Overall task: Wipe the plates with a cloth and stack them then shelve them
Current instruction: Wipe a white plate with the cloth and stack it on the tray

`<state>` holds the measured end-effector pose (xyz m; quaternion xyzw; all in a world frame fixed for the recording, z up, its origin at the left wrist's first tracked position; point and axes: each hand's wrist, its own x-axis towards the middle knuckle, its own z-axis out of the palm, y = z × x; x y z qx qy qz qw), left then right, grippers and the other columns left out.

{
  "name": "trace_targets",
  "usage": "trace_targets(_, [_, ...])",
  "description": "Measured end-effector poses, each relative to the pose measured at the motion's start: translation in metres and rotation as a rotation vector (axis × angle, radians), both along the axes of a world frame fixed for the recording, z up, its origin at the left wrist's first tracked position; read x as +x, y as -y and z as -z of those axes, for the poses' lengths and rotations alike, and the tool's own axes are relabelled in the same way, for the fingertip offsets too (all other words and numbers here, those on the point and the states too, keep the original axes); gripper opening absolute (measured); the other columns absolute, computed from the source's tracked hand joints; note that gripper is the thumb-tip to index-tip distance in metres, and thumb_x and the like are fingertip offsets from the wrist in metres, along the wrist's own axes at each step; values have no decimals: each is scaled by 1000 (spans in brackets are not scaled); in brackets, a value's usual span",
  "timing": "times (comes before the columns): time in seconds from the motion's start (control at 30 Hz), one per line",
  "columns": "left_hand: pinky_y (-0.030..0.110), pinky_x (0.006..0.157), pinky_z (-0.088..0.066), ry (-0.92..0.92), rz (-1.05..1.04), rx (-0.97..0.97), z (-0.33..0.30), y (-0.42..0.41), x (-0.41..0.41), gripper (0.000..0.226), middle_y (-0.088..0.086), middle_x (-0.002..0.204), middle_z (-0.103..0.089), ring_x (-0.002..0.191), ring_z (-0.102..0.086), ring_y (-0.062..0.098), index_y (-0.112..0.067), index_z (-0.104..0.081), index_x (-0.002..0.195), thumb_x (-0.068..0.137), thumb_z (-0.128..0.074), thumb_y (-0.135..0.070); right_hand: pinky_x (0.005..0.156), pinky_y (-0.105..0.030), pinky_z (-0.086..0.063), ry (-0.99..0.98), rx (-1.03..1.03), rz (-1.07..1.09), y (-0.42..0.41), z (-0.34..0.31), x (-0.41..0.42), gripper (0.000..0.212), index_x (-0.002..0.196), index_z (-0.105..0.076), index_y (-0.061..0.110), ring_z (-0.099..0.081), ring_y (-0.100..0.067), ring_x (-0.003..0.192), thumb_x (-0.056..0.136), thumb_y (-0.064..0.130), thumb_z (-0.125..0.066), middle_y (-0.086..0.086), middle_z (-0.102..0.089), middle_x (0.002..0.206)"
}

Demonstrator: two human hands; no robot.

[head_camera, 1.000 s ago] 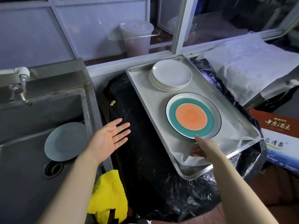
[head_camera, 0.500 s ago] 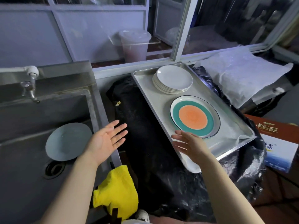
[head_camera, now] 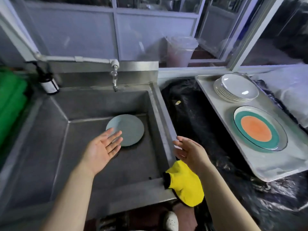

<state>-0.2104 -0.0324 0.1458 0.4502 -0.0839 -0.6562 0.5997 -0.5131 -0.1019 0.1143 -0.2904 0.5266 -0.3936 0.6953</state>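
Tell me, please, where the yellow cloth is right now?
In the head view, the yellow cloth hangs over the sink's front right corner, below the right hand.

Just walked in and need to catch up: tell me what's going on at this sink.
A person is working through plates with bare hands. Both the left hand and the right hand are open and hold nothing, poised over the steel sink, where a pale grey plate lies on the bottom. The yellow cloth hangs over the sink's front corner, untouched. On the tray to the right sit a stack of white plates and an orange-and-teal plate.
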Motion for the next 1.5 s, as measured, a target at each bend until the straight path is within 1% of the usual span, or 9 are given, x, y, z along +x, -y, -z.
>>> trace_targets(0.33, [37, 87, -48, -45, -156, 140, 44, -56, 108, 29, 6, 114, -72, 102, -68, 21, -18, -62, 116, 98, -39, -14, 75, -30, -47, -73, 157, -99, -11, 20, 117, 20, 107, -66, 18, -65, -22, 87, 97, 23, -49, -6, -72, 100])
trace_targets(0.67, [34, 82, -49, 17, -155, 330, 111, 17, 151, 31, 3, 107, -74, 98, -68, 19, -19, -61, 114, 98, -36, -13, 69, -29, -47, -197, 288, -69, 70, 74, 165, 11, 100, -65, 13, -65, -24, 75, 94, 17, -57, -9, -69, 86])
trace_targets(0.87, [29, 73, -47, 164, -70, 506, 181, 75, 156, 30, 1, 100, -69, 88, -65, 17, -18, -55, 118, 99, -33, -9, 60, -31, -45, -377, 396, -74, 128, 163, 180, 9, 94, -64, 8, -60, -22, 63, 92, 6, -56, -10, -67, 75])
trace_targets(1.0, [27, 63, -44, 288, -32, 603, 227, 105, 156, 25, 0, 78, -72, 59, -68, 10, -19, -60, 101, 99, -41, -3, 48, -25, -42, -561, 364, -168, 161, 220, 192, 20, 111, -61, 5, -54, -19, 60, 92, 6, -57, -9, -61, 77])
trace_targets(1.1, [25, 61, -43, 392, -11, 635, 255, 126, 157, 15, 5, 83, -67, 65, -63, 14, -15, -59, 97, 96, -51, -3, 77, -36, -52, -676, 279, -211, 183, 247, 200, 41, 131, -53, 2, -61, -27, 89, 91, 12, -60, -19, -63, 110])
trace_targets(1.17, [23, 63, -45, 446, 32, 638, 272, 140, 158, 10, 5, 90, -65, 72, -60, 13, -16, -58, 96, 96, -55, -7, 99, -44, -46, -735, 244, -201, 195, 256, 206, 51, 138, -45, 5, -56, -31, 113, 91, 12, -60, -16, -56, 131])
trace_targets(1.3, [32, 76, -50, 616, 138, 620, 300, 171, 162, 17, 12, 102, -64, 85, -60, 22, -7, -63, 110, 94, -61, -11, 81, -31, -45, -728, 159, -174, 217, 269, 214, 20, 112, -58, 10, -57, -17, 83, 91, 10, -56, -12, -63, 114])
trace_targets(1.4, [38, 84, -52, 716, 160, 611, 314, 191, 166, 30, 15, 108, -67, 90, -62, 24, -3, -62, 118, 92, -65, -15, 79, -29, -43, -695, 132, -118, 230, 283, 218, 20, 109, -62, 14, -55, -17, 84, 91, 9, -53, -7, -62, 107])
trace_targets(1.5, [27, 63, -54, 700, 148, 592, 322, 203, 168, 27, 11, 101, -70, 82, -68, 20, -7, -62, 115, 91, -65, -19, 75, -25, -46, -582, 209, -18, 239, 294, 223, 30, 118, -62, 22, -58, -16, 84, 92, 11, -52, 3, -62, 98])
